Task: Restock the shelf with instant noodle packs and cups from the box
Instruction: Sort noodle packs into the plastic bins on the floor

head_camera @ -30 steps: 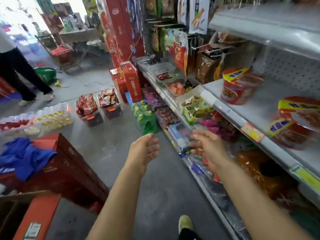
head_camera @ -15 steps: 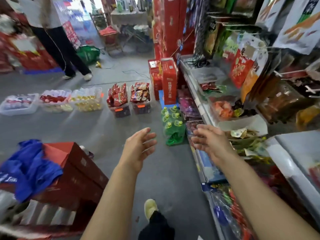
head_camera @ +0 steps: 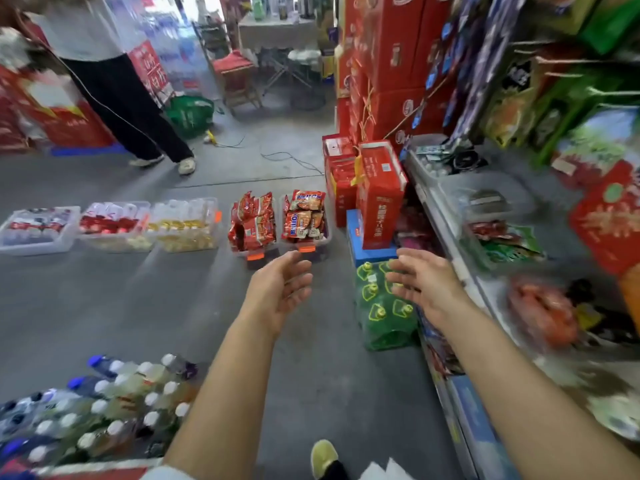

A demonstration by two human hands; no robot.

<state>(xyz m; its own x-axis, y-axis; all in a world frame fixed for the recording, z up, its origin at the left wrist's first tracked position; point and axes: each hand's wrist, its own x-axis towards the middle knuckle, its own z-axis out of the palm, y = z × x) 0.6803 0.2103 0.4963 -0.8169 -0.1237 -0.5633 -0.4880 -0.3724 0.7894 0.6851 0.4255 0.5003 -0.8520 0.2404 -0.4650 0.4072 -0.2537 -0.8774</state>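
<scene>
Two clear bins of instant noodle packs stand on the grey floor ahead: the left bin (head_camera: 254,226) holds red packs, the right bin (head_camera: 306,220) holds red and orange packs. My left hand (head_camera: 281,291) is stretched forward just short of them, palm inward, fingers relaxed and empty. My right hand (head_camera: 423,284) reaches forward beside it over a green shrink-wrapped bottle pack (head_camera: 386,306), also empty. The shelf (head_camera: 460,258) runs along my right, blurred.
Several clear bins of goods (head_camera: 114,225) line the floor to the left. Red cartons (head_camera: 379,192) stand stacked by the shelf end. Bottled drinks (head_camera: 104,407) lie at lower left. A person (head_camera: 121,95) stands at far left. My shoe (head_camera: 323,455) shows below.
The view has swung from the shelf towards the aisle and moved forward. The noodle bins are much closer. Both hands stay outstretched and empty.
</scene>
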